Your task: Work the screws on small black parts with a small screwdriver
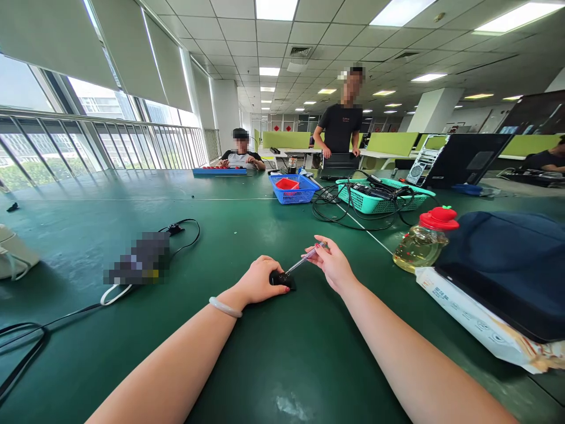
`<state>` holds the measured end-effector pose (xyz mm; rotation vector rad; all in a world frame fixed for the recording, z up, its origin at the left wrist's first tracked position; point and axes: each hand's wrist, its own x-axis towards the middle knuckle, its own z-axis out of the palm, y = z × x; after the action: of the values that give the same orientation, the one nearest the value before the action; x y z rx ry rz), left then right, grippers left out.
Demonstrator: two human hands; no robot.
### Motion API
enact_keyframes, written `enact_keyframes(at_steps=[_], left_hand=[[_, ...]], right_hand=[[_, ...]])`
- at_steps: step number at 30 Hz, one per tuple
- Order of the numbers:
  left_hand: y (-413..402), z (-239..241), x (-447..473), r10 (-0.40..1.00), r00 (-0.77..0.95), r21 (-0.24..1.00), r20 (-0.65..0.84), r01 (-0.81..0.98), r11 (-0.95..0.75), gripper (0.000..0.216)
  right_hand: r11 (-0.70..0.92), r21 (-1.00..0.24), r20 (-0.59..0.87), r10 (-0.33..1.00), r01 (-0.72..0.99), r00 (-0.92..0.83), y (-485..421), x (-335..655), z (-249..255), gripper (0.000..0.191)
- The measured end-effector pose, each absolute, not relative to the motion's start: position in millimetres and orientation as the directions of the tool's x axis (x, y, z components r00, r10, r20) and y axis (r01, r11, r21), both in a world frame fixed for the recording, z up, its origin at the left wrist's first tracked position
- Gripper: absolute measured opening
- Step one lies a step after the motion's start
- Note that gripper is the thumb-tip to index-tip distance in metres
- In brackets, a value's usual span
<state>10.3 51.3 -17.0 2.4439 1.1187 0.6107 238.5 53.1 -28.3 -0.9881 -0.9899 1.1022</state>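
On the green tabletop (247, 235), my left hand (261, 279) is closed around a small black object (281, 279), whose kind I cannot make out. Thumb and fingers press it from both sides. A slim screwdriver (304, 259) with a metal shaft and a clear, pinkish handle slants down to the left, its tip at the top of the black object. My right hand (332, 265) pinches the handle between thumb and fingers. Whether the tip sits inside a screw is too small to tell.
Ahead stand a blue basket (295, 193) with a red container and a green basket (375, 203) full of black cables. To the right are a red-lidded bottle (421, 244), a phone (498, 300), a packet (477, 324) and a dark blue bag (507, 253). Two people are across the table.
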Motion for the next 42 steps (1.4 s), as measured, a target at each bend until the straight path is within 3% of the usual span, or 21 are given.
enact_keyframes(at_steps=[11, 23, 31, 42], left_hand=[[52, -17, 10, 0.777, 0.593, 0.507, 0.209, 0.614, -0.605, 0.028], [46, -11, 12, 0.778, 0.599, 0.519, 0.189, 0.611, -0.597, 0.036], [45, -11, 11, 0.811, 0.565, 0.533, 0.155, 0.643, -0.550, 0.040], [46, -13, 12, 0.811, 0.564, 0.523, 0.157, 0.648, -0.553, 0.042]], right_hand=[[0.132, -0.947, 0.072, 0.976, -0.294, 0.206, 49, 238, -18, 0.021], [0.112, -0.947, 0.065, 0.985, -0.301, 0.161, 53, 235, -26, 0.021], [0.033, -0.931, -0.020, 0.990, -0.364, 0.141, 51, 234, -25, 0.017], [0.072, -0.944, 0.022, 0.987, -0.322, 0.157, 49, 234, -22, 0.018]])
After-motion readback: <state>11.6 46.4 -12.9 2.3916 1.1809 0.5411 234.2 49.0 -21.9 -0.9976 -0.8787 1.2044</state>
